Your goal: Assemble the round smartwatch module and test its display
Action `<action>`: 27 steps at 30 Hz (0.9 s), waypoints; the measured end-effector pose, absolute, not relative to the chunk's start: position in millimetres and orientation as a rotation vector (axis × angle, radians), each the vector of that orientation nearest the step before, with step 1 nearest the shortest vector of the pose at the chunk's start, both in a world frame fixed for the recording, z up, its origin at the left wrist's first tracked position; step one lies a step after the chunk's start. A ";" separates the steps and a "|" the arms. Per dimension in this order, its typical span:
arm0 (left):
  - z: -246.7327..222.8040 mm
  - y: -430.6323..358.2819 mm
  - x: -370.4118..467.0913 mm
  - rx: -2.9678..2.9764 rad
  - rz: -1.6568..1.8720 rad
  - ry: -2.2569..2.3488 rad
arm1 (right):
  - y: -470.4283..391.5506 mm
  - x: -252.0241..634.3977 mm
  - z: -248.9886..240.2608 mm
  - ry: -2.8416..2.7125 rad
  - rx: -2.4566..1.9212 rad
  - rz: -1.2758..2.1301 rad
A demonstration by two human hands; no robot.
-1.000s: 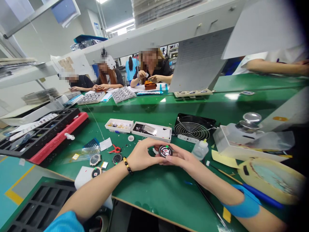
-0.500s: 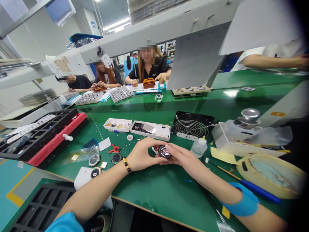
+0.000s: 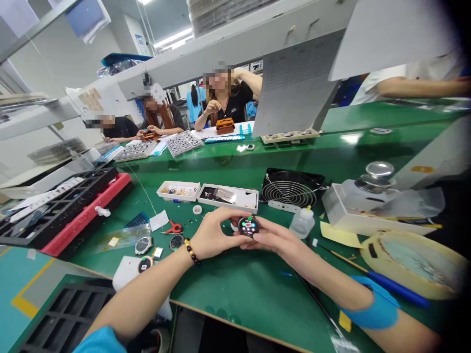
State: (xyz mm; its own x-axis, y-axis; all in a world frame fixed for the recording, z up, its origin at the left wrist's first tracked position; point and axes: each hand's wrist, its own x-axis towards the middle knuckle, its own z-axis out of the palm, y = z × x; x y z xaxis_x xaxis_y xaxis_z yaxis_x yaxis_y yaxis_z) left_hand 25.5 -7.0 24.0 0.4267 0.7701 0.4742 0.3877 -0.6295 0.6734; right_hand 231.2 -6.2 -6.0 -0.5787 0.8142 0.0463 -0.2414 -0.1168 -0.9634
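Note:
A round smartwatch (image 3: 248,226) without a strap is held between my two hands above the green bench, its lit screen showing small coloured icons. My left hand (image 3: 217,233) grips it from the left, thumb below and fingers above. From the right, my right hand (image 3: 270,235) holds it, with the thumb at the lower edge of the screen and the fingers behind. To the left of my left hand lie a watch (image 3: 143,244), another watch face (image 3: 177,241), red-handled snips (image 3: 172,227) and a watch (image 3: 145,264) on a white block.
Two parts trays (image 3: 179,198) (image 3: 228,203) and a fan (image 3: 290,189) stand beyond my hands. A plastic bottle (image 3: 302,223), white bin (image 3: 364,223) and blue-handled tool (image 3: 397,289) lie to the right. A black-and-red rack (image 3: 91,211) stands left. Several people sit opposite.
The watch screen has gone from a face with a number to coloured icons. My right thumb has moved off the screen's upper side to its lower edge. A person opposite has raised an arm.

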 end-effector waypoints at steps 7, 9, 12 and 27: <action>22.8 -7.6 26.8 2.206 1.106 0.981 | -4.9 229.8 -7.5 -1.434 -0.708 1.745; 22.7 -7.1 26.8 2.208 1.101 0.975 | -3.2 229.7 -10.4 -1.420 -0.692 1.757; 23.2 -6.2 26.3 2.214 1.086 0.963 | -1.7 230.3 -13.9 -1.409 -0.664 1.773; 21.8 -6.4 25.8 2.233 1.047 1.001 | -4.6 228.6 -2.6 -1.315 -0.735 1.816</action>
